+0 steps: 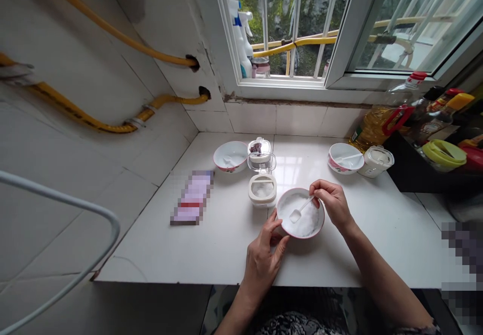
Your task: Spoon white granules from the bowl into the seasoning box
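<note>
Counter [147, 252] under a barred window [287, 23], with everything lined up along it. Far left sits a pixelated packet [191, 197] — blurred out, so no idea what it is. Next along is a floral-rimmed bowl [226, 156] with a white spoon [228, 161] lying in it, then an open plastic canister [262, 190] holding something white, its clear hinged lid [260, 154] flipped back. Looks like the canister sits right by the working spot so nothing has to travel far. Just nearer and to the right of it is a white bowl [300, 213] heaped with fine white stuff, maybe salt, can't tell for sure. Left hand [262, 262] is partly open, fingers and thumb against the bowl's near left rim — seems to be steadying it, not clamping. Right hand [332, 204] has thumb and fingers pinched together on the handle of a small plastic spoon [298, 213], its scoop down on the pile. Further right are a second floral bowl [345, 157] with a spoon [349, 158], a small white jar [376, 161] and a big cooking oil bottle [381, 123].
</note>
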The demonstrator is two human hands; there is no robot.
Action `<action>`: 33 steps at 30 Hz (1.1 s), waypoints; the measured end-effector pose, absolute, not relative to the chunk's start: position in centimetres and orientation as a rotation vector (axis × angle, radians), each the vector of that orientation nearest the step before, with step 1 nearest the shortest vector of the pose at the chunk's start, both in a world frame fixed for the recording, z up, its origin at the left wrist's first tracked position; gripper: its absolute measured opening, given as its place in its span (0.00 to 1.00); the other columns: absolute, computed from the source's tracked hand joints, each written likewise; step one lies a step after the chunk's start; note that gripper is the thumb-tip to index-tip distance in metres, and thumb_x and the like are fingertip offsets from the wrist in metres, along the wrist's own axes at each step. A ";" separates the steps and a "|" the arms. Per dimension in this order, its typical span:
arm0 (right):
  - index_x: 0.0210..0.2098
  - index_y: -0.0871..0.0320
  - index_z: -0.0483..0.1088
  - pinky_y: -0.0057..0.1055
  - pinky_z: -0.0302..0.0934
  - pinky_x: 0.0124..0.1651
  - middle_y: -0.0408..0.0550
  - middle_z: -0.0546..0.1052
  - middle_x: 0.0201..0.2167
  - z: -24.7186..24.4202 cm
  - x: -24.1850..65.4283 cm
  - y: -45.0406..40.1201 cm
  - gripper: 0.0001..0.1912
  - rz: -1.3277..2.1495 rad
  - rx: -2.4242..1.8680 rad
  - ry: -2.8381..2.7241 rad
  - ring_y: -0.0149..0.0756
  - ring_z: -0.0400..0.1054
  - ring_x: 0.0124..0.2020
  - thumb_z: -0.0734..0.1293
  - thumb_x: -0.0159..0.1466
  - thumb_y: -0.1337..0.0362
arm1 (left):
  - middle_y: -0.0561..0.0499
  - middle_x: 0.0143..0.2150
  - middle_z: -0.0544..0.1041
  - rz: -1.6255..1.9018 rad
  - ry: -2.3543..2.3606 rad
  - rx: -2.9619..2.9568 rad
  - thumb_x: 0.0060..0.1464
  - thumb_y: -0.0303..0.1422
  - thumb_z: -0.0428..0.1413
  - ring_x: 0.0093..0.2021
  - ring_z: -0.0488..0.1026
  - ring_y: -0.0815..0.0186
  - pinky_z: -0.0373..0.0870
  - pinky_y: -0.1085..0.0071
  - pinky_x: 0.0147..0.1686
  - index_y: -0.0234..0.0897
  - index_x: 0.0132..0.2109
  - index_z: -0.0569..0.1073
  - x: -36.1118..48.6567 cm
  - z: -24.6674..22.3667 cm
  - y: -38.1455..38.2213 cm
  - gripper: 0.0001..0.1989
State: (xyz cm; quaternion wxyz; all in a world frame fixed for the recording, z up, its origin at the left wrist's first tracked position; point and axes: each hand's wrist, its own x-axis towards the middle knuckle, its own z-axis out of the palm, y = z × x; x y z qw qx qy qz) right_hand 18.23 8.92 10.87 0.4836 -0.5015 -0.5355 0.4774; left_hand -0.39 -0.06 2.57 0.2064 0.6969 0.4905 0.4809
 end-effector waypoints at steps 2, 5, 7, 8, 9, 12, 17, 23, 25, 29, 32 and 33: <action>0.21 0.57 0.70 0.29 0.49 0.26 0.38 0.64 0.11 10.7 18.2 9.1 0.06 1.178 -1.220 -1.272 0.29 0.55 0.17 0.62 0.51 0.64 | 0.35 0.64 0.71 1.337 1.361 1.940 0.67 0.34 0.52 0.38 0.83 0.65 0.81 0.72 0.38 0.40 0.57 0.66 -0.4 2.6 -0.1 0.13; 0.24 0.57 0.70 0.30 0.55 0.29 0.38 0.68 0.13 10.7 17.9 9.3 0.06 1.152 -1.195 -1.266 0.30 0.59 0.19 0.63 0.54 0.63 | 0.34 0.64 0.71 1.332 1.362 1.941 0.67 0.35 0.52 0.36 0.83 0.67 0.81 0.72 0.38 0.40 0.57 0.66 -0.4 2.4 -0.1 0.13; 0.29 0.57 0.70 0.31 0.59 0.33 0.40 0.71 0.17 10.7 17.4 9.1 0.06 1.078 -1.151 -1.317 0.32 0.64 0.23 0.64 0.59 0.62 | 0.34 0.63 0.71 1.332 1.376 1.942 0.67 0.35 0.51 0.36 0.83 0.66 0.81 0.71 0.38 0.40 0.56 0.66 -0.4 2.3 -0.1 0.13; 0.32 0.56 0.70 0.32 0.61 0.34 0.41 0.73 0.20 10.8 17.0 9.0 0.06 1.022 -1.126 -1.359 0.34 0.67 0.25 0.64 0.61 0.61 | 0.35 0.63 0.72 1.331 1.385 1.941 0.67 0.36 0.52 0.36 0.83 0.66 0.81 0.71 0.38 0.40 0.56 0.66 -0.4 2.3 0.0 0.12; 0.35 0.56 0.70 0.32 0.62 0.36 0.42 0.75 0.23 10.8 16.7 8.8 0.06 0.950 -1.105 -1.413 0.35 0.69 0.28 0.63 0.64 0.61 | 0.35 0.63 0.72 1.332 1.390 1.939 0.67 0.36 0.52 0.36 0.83 0.66 0.81 0.71 0.38 0.40 0.56 0.67 -0.4 2.3 0.0 0.12; 0.41 0.55 0.69 0.36 0.64 0.43 0.46 0.79 0.30 10.5 15.5 8.5 0.05 0.620 -1.042 -1.646 0.38 0.72 0.35 0.62 0.68 0.66 | 0.36 0.63 0.72 1.344 1.385 1.936 0.67 0.34 0.52 0.36 0.83 0.65 0.81 0.70 0.38 0.40 0.56 0.67 -0.4 2.3 0.0 0.13; 0.42 0.55 0.69 0.42 0.61 0.53 0.46 0.81 0.32 10.2 14.6 8.6 0.13 0.077 -0.805 -2.062 0.37 0.72 0.34 0.58 0.67 0.76 | 0.37 0.63 0.72 1.342 1.378 1.942 0.66 0.32 0.53 0.40 0.83 0.64 0.81 0.69 0.41 0.40 0.57 0.67 -0.4 2.5 -0.1 0.14; 0.40 0.54 0.69 0.43 0.62 0.51 0.44 0.79 0.28 11.6 16.6 8.6 0.11 0.060 -0.839 -1.949 0.38 0.71 0.31 0.61 0.64 0.75 | 0.36 0.64 0.71 1.332 1.363 1.924 0.66 0.33 0.53 0.36 0.83 0.66 0.80 0.71 0.38 0.40 0.57 0.66 -0.4 2.4 -0.1 0.14; 0.36 0.54 0.69 0.43 0.63 0.49 0.43 0.77 0.26 12.2 17.7 8.5 0.10 0.055 -0.873 -1.944 0.37 0.68 0.28 0.61 0.63 0.74 | 0.35 0.64 0.71 1.331 1.360 1.922 0.66 0.33 0.53 0.35 0.83 0.67 0.81 0.71 0.37 0.40 0.57 0.66 -0.4 2.4 -0.2 0.14; 0.31 0.53 0.67 0.42 0.62 0.47 0.40 0.73 0.22 12.9 19.5 8.4 0.10 0.085 -0.853 -2.038 0.34 0.63 0.23 0.60 0.60 0.75 | 0.35 0.63 0.71 1.329 1.360 1.924 0.66 0.33 0.53 0.34 0.83 0.67 0.81 0.71 0.37 0.40 0.57 0.66 -0.4 2.5 -0.1 0.14; 0.30 0.53 0.67 0.42 0.61 0.47 0.38 0.69 0.19 13.0 20.0 8.3 0.11 0.159 -0.806 -2.144 0.32 0.59 0.21 0.59 0.57 0.75 | 0.36 0.63 0.71 1.329 1.377 1.927 0.66 0.34 0.53 0.36 0.83 0.66 0.81 0.71 0.38 0.40 0.56 0.66 -0.4 2.6 -0.1 0.13; 0.29 0.54 0.66 0.41 0.61 0.47 0.37 0.68 0.19 12.9 19.9 8.3 0.10 0.188 -0.788 -2.177 0.32 0.58 0.20 0.59 0.57 0.75 | 0.36 0.63 0.71 1.328 1.379 1.927 0.66 0.34 0.53 0.36 0.83 0.65 0.81 0.70 0.39 0.40 0.56 0.66 -0.4 2.6 -0.1 0.13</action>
